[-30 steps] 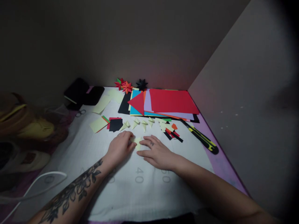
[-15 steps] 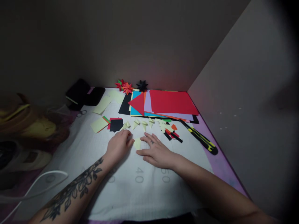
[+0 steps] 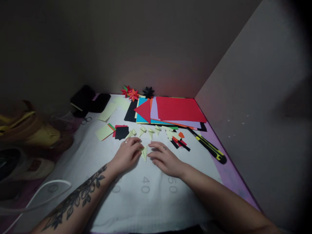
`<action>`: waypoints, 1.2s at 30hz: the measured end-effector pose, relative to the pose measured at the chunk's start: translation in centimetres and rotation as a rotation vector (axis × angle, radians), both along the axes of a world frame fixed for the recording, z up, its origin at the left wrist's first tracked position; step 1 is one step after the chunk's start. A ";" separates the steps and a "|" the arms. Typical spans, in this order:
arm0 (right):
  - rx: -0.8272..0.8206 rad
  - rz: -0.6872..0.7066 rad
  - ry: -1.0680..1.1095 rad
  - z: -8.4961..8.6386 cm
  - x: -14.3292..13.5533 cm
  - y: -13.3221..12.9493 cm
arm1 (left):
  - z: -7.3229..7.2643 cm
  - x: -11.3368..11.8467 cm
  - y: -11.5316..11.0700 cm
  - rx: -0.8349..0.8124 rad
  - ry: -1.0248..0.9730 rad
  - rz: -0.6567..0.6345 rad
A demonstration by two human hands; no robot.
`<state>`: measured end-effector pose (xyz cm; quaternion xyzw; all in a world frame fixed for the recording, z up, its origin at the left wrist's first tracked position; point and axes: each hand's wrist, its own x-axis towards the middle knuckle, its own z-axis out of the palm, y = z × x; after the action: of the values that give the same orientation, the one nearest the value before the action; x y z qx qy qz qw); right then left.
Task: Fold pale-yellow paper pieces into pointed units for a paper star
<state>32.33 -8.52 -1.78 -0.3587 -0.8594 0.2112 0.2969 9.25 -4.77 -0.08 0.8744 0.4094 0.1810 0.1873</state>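
While its left edge is covered by the fingertips of the left hand [image 3: 129,152], a yellow paper [image 3: 144,154], folded to a point at its lower end, is placed just below the centre of the frame. Whether it is pinched by this hand or only pressed to the white cloth [image 3: 156,211], cannot be told. By the right hand [image 3: 164,157] nothing is grasped: its fingers are parted and relaxed, and the tips are held just beside the right edge of the paper.

Just above the hands, four folded pieces [image 3: 142,131] are set in a row. To the left of this row, black squares [image 3: 122,133] are laid over red ones, and to the right, coloured scraps [image 3: 180,142] are scattered near a cutter [image 3: 212,149], which is slanted toward the right. Higher in the frame, large sheets [image 3: 181,109] are piled, with a red triangle [image 3: 144,111] laid over their left part. Behind them, paper stars [image 3: 133,94] are seen near the wall. At the lower left, a white cable [image 3: 48,183] is curved.
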 end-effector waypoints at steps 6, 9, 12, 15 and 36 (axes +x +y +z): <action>-0.019 -0.093 0.230 -0.3 -0.1 0.5 | 0.4 0.2 0.1 -0.060 -0.018 0.005; -0.016 -0.092 0.233 -0.3 -0.3 0.5 | 0.5 0.2 0.0 -0.093 -0.143 0.012; 0.041 -0.104 0.230 -0.2 -0.5 0.2 | 0.5 0.3 -0.6 -0.174 -0.265 0.073; 0.079 -0.134 0.230 0.0 -0.6 -0.1 | 0.4 0.5 -1.4 -0.330 -0.363 0.186; -0.260 -0.360 0.529 0.4 -2.0 -0.2 | 0.6 1.6 -2.7 -0.667 -0.783 0.292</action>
<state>30.30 -8.76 -1.39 -0.4722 -0.6415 0.3487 0.4939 10.80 -7.48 0.51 0.5683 0.4616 0.3779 0.5666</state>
